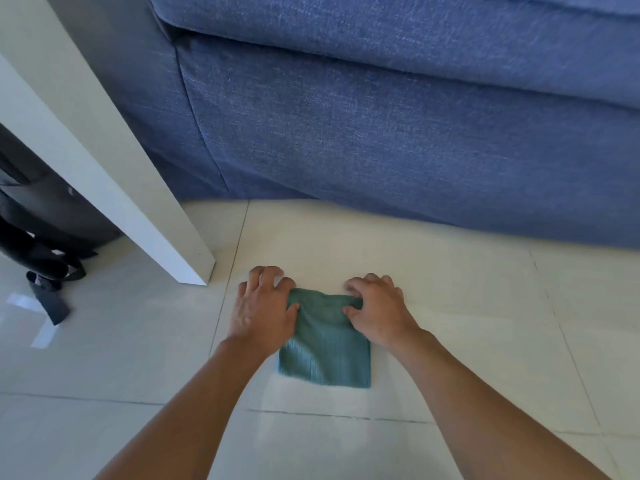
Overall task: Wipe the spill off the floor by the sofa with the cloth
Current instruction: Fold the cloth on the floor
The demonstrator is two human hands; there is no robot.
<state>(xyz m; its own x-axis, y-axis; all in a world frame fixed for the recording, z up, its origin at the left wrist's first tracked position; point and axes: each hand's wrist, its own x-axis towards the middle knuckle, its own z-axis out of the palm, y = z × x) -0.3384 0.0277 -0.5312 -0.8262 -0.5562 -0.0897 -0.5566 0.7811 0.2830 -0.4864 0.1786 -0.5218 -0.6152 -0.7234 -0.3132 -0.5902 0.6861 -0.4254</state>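
A folded teal cloth (327,348) lies flat on the pale tiled floor (450,306), a short way in front of the blue sofa (381,133). My left hand (263,306) pinches the cloth's far left corner between thumb and fingers. My right hand (377,308) pinches the far right corner the same way. Both hands rest on the floor at the cloth's far edge. No wet patch shows clearly on the tiles around the cloth.
A white table leg (138,188) slants down to the floor just left of my left hand. A black bag with loose straps (45,258) lies beyond it at the far left. The sofa's base runs along the floor behind the cloth.
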